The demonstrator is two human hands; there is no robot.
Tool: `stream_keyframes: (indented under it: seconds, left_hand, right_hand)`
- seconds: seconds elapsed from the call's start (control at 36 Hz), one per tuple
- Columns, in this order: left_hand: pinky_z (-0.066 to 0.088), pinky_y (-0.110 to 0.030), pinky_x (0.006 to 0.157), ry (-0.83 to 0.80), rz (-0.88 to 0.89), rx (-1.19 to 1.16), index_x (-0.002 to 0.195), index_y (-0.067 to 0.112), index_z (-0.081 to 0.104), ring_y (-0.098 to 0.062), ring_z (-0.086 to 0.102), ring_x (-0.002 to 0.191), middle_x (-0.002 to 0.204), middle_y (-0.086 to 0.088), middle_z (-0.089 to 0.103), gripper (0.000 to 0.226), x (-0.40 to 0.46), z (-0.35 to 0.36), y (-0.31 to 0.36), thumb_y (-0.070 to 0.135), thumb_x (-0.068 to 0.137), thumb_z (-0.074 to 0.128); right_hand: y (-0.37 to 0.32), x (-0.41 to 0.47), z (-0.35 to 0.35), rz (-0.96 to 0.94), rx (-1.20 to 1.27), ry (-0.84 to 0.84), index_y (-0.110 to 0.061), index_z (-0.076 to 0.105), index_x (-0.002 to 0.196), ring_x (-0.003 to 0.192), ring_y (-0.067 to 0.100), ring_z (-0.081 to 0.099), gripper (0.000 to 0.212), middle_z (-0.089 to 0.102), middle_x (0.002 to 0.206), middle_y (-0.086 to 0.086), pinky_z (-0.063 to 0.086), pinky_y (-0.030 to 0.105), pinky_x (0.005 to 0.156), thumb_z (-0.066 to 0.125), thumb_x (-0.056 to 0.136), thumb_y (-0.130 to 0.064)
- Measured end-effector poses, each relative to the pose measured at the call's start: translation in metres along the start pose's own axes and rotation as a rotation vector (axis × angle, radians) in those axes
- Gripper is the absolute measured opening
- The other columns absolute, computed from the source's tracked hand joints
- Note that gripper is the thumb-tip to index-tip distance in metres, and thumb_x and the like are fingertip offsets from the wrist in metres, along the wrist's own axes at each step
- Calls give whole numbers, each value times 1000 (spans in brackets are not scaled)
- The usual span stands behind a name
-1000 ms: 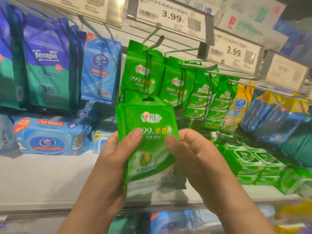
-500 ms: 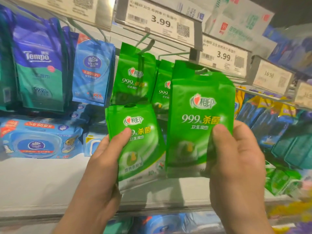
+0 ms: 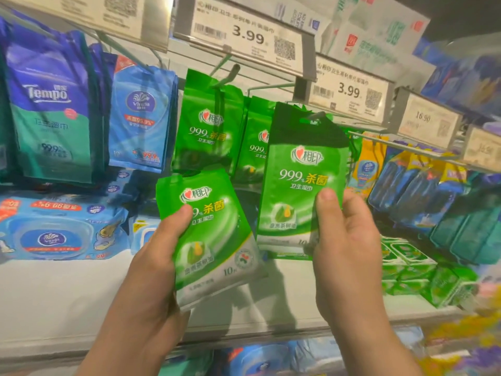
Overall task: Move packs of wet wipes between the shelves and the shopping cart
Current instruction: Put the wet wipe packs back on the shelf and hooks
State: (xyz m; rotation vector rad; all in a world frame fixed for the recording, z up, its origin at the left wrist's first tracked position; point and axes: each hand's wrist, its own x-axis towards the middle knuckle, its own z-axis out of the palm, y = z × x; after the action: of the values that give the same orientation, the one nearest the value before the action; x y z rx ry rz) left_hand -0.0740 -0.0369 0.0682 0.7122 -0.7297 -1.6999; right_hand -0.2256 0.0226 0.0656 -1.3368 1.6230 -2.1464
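My left hand (image 3: 151,270) grips a green pack of wet wipes (image 3: 211,240), maybe a small stack, tilted at chest height in front of the shelf. My right hand (image 3: 349,248) holds a second green pack (image 3: 301,169) upright by its lower right corner. That pack's hang hole sits at the tip of a metal peg (image 3: 315,115) under the right 3.99 price tag. More green packs (image 3: 208,123) hang on the peg to the left, behind both held packs. The shopping cart is out of view.
Blue and purple Tempo packs (image 3: 51,104) and a blue Vinda pack (image 3: 141,115) hang at the left. A large blue wipes tub pack (image 3: 54,229) lies on the white shelf (image 3: 67,299). Green boxes (image 3: 412,272) and blue-yellow packs (image 3: 423,191) fill the right side.
The stack I held in both hands has split: my right hand lifted one pack up and right to the peg tip, while my left hand kept the rest lower down.
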Motion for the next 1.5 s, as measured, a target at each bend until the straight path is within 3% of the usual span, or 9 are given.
stream_keyframes:
  seconds: [0.11, 0.28, 0.39, 0.72, 0.92, 1.14, 1.19, 1.31, 1.5]
  left_hand:
    - [36, -16, 25, -44, -9, -73, 78, 11, 53, -7, 55, 28, 36, 0, 58, 30, -2, -2, 0, 9, 104, 37]
    - [39, -19, 26, -36, -52, -107, 82, 11, 57, -11, 60, 32, 43, -2, 63, 28, 2, -6, 0, 7, 102, 38]
    - [41, -19, 28, -60, -48, -96, 84, 11, 58, -12, 62, 34, 46, -3, 65, 27, 2, -7, -2, 7, 102, 38]
    - [37, -16, 26, -12, 42, 34, 75, 10, 46, -4, 50, 24, 31, 2, 53, 32, 8, -3, -3, 3, 103, 33]
    - [38, -16, 27, -60, 37, -19, 79, 9, 51, -7, 56, 29, 37, 1, 59, 30, 14, -14, -5, 2, 102, 35]
    - [43, -18, 30, -56, -4, -50, 90, 9, 57, -11, 63, 36, 47, -1, 66, 19, 24, -25, -10, 5, 100, 41]
    - [51, -21, 38, -97, -9, -68, 102, 7, 60, -14, 70, 48, 60, -4, 72, 13, 22, -28, -16, 9, 97, 48]
    - [62, -41, 68, -179, 18, -56, 120, 10, 66, -32, 75, 85, 106, -17, 75, 52, 9, -37, -26, 17, 70, 76]
    - [50, -58, 98, -180, 82, 10, 122, 12, 66, -38, 71, 102, 111, -17, 74, 54, 7, -34, -31, 23, 70, 73]
  right_hand:
    - [13, -3, 2, 116, 41, -18, -11, 55, 117, 53, 12, 52, 46, 48, 61, -5, 50, 33, 51, 66, 93, -49]
    - [23, 6, 6, 133, -10, -25, -22, 56, 105, 46, 15, 54, 19, 51, 56, -7, 48, 37, 58, 58, 99, -40]
    - [27, 23, 14, 181, -17, -33, -11, 49, 122, 47, 14, 54, 41, 56, 62, -5, 46, 34, 54, 59, 99, -44]
    - [44, 62, 43, 338, -21, 3, -16, 45, 83, 44, 18, 50, 24, 49, 38, -7, 47, 37, 59, 59, 99, -26]
    - [55, 54, 41, 463, 3, -93, -15, 57, 88, 44, 15, 47, 29, 64, 66, 4, 38, 27, 47, 58, 100, -40]
    - [72, 17, 30, 653, 73, -212, -9, 57, 103, 43, 18, 38, 26, 57, 54, 0, 26, 23, 44, 53, 104, -34]
    - [68, 10, 27, 674, 96, -240, -10, 59, 101, 42, 16, 37, 26, 54, 52, 0, 25, 23, 46, 53, 104, -35]
    - [52, 2, 19, 599, 161, -306, -8, 62, 98, 42, 15, 34, 35, 46, 51, 4, 25, 22, 44, 54, 100, -43]
    - [23, -7, 9, 358, -72, -685, -26, 59, 62, 45, 18, 42, 40, 47, 51, -1, 33, 28, 47, 62, 60, -66]
